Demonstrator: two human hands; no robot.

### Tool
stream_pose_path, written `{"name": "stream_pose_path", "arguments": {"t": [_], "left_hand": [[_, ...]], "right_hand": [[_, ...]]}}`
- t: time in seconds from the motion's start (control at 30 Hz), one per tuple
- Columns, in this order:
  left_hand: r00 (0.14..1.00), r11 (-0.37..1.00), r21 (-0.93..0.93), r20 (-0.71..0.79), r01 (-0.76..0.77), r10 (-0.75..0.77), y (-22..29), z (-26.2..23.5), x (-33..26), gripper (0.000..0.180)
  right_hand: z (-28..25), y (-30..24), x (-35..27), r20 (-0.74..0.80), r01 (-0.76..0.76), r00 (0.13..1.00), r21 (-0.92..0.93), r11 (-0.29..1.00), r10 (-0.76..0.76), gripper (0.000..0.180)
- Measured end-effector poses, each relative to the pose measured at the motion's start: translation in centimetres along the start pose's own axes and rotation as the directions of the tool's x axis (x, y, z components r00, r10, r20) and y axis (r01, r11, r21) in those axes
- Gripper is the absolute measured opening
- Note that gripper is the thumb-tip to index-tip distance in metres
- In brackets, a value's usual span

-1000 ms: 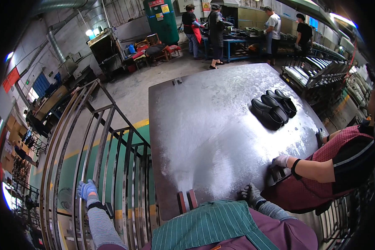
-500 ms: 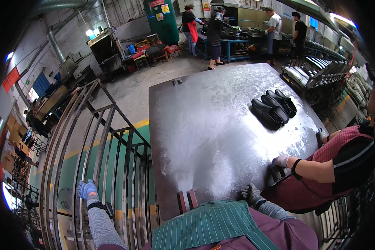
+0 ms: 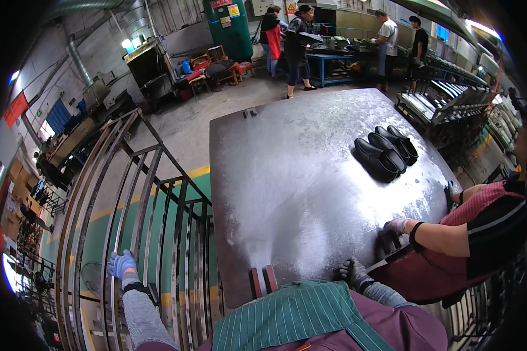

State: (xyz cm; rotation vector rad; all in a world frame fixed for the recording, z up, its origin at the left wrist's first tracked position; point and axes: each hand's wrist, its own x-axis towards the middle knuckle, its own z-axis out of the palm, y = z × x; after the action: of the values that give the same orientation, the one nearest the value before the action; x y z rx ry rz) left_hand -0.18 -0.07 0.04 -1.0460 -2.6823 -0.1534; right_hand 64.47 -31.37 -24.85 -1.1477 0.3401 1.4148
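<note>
Scuffed grey metal covers a broad four-cornered table (image 3: 263, 193), and the wearer stands against its near edge. Beyond its left edge stands a long, open-barred rack of dark steel (image 3: 147, 196); standing so close, it is probably meant to be within one arm's reach. By the near-right corner leans a co-worker in a black top and dark-red apron (image 3: 430, 269), a gloved hand (image 3: 396, 226) on the rim; what lies beneath that hand is unclear.

Glossy black slip-on shoes (image 3: 379, 161) lie bunched near the right edge, towards the far-right corner. They look set close together on the co-worker's side, which leaves the middle of the sheet bare.

The wearer's left hand, in a pale-blue glove (image 3: 123, 266), rests over a bar of the rack with its fingers slightly bent, perhaps to steady it or lean on it; I cannot tell how tightly it holds. The right hand, in a dark-grey glove (image 3: 353, 274), lies at the near edge with half-curled fingers, seemingly for support. Its underside is hidden, so I cannot tell whether it grips the rim.

Smallest are two short reddish-brown bars (image 3: 256, 284) side by side at the near edge, towards the near-left corner, and a little dark metal fitting (image 3: 250, 113) at the far edge, near the far-left corner.
</note>
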Motion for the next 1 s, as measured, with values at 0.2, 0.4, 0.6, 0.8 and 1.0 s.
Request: {"name": "stream_pose_path", "arguments": {"t": [0.2,0.4,0.6,0.8,1.0], "left_hand": [[0.999,1.000,-0.003,0.015,-0.030,0.030,1.0,-0.5,-0.6,0.063],[0.977,0.980,0.002,-0.084,-0.199,0.198,-1.0,1.2,-0.7,0.059],[0.829,0.874,-0.119,-0.398,-0.472,0.393,-2.7,1.3,-9.0,0.053],[0.904,0.816,-0.399,-0.091,-0.417,0.418,-8.4,8.0,-20.4,0.059],[0.668,0.940,-0.328,0.721,0.097,0.183,-18.1,13.3,-36.7,0.058]], "right_hand": [[0.9,-0.6,-1.6,-0.017,0.025,1.000,0.027,0.999,-0.024,0.029],[1.8,-0.5,-1.3,0.047,0.029,0.998,0.022,0.999,-0.030,0.032],[0.2,-3.3,0.1,0.140,-0.073,0.987,-0.010,0.997,0.073,0.033],[-11.6,-28.1,10.2,0.693,0.259,0.699,-0.017,-0.966,0.176,0.022],[-8.0,-28.6,9.2,0.808,0.272,0.589,-0.182,-0.945,0.014,0.030]]}}
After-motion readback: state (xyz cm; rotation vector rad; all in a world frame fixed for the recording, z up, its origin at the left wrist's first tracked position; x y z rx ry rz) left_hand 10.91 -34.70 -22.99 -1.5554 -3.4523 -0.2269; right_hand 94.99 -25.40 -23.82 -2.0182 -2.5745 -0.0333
